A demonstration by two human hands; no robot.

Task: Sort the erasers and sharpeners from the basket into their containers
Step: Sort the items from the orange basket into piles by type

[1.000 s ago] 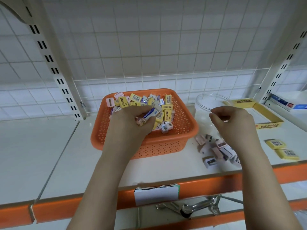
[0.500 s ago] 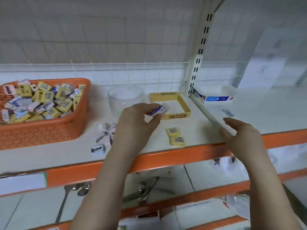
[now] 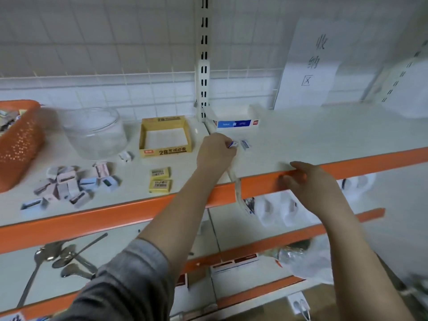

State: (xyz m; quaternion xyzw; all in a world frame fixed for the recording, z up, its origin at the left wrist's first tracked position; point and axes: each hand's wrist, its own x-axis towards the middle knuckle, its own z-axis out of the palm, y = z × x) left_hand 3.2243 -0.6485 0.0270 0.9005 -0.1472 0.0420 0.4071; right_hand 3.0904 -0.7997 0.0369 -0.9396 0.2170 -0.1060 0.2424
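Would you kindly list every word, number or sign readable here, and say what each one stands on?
"2B", followed by Chinese characters too blurred to read: front wall of the yellow cardboard box.
"收纳区", handwritten top to bottom: white paper sheet on the back grid.
Blue and white box: print too small to read.
Two yellow erasers: barcode labels, unreadable.
Small eraser pinched by the left hand: print unreadable.

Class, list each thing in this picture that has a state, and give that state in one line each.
Left hand: pinches a blue-and-white eraser over the shelf.
Right hand: fingers rest on the orange shelf edge, holding nothing.
Yellow box: open, empty.
Glass bowl: upright, looks empty.
Orange basket: still holds pieces.
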